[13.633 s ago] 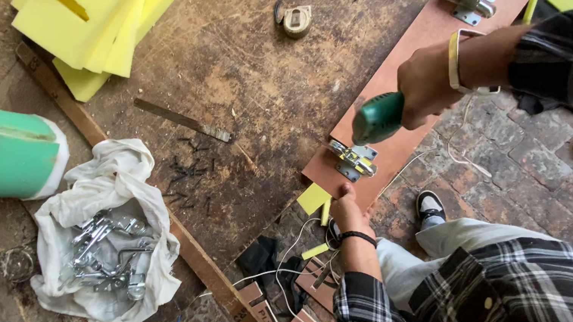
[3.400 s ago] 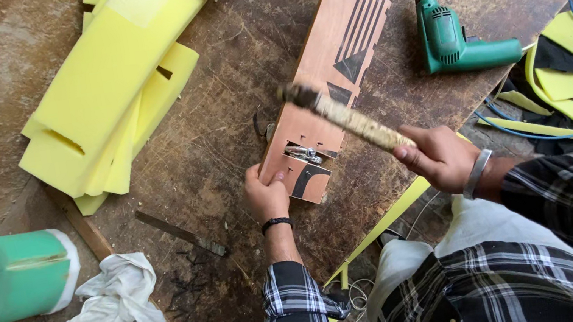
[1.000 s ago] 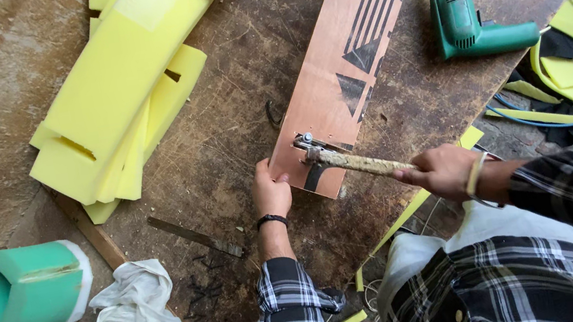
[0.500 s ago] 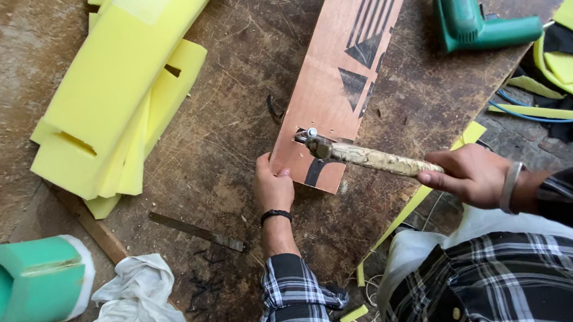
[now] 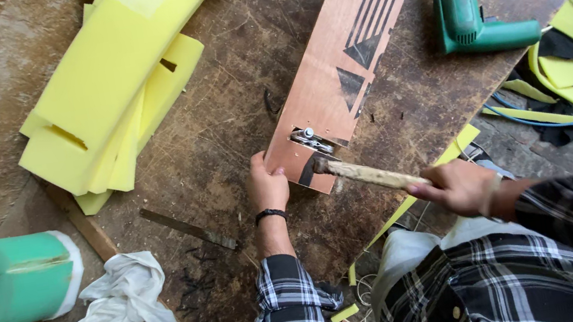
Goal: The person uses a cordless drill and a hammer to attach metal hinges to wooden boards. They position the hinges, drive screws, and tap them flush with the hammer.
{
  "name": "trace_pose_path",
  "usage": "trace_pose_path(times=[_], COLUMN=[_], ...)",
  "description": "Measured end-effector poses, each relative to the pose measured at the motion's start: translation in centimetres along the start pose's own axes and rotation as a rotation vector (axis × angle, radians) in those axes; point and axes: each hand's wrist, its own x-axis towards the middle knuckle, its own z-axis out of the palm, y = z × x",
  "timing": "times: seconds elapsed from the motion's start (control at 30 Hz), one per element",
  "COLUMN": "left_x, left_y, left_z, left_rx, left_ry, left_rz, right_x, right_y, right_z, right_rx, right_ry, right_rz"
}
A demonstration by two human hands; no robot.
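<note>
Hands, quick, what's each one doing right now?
Left hand: pressed flat on the wooden board, holding it down, not gripping.
Right hand: closed around the hammer handle.

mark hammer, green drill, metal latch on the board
hammer [image 5: 369, 173], head view, middle of its wooden handle.
green drill [image 5: 461, 17], head view, on its motor body.
metal latch [image 5: 309, 138], head view, on the plate at the board's near end.
</note>
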Motion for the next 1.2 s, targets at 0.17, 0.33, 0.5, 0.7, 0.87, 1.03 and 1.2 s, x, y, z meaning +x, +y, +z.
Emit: trace_pose_path(times=[0.17, 0.33, 0.5, 0.7, 0.87, 1.03, 1.2], left_x=[0.2, 0.4, 0.9, 1.0, 0.3, -1.4, -2.9], left_y=[0.1, 0.1, -0.6, -0.2, 0.7, 2.7, 4.5], left_z=[0.3, 0.7, 0.6, 0.6, -0.6, -1.3, -1.4], left_rx=[0.010, -0.035, -0.023, -0.013, -0.139, -0.072, 0.032], left_ry=[0.012, 0.002, 0.039, -0.015, -0.015, 0.111, 0.270], left_rz=[0.018, 0.015, 0.063, 0.042, 0.042, 0.046, 0.040], right_x=[0.0, 0.8, 0.8, 0.3, -0.7, 4.0, 7.3], right_y=[-0.8, -1.6, -0.2, 0.9, -0.3, -0.9, -3.4], right_z=[-1.8, -2.1, -1.2, -3.2, -5.0, -4.1, -4.6], right_rx=[0.001, -0.181, -0.017, -0.262, -0.507, -0.559, -0.512], right_ry=[-0.043, -0.121, 0.054, -0.098, -0.047, -0.051, 0.373], right_rz=[-0.084, 0.177, -0.183, 0.158, 0.147, 0.049, -0.360])
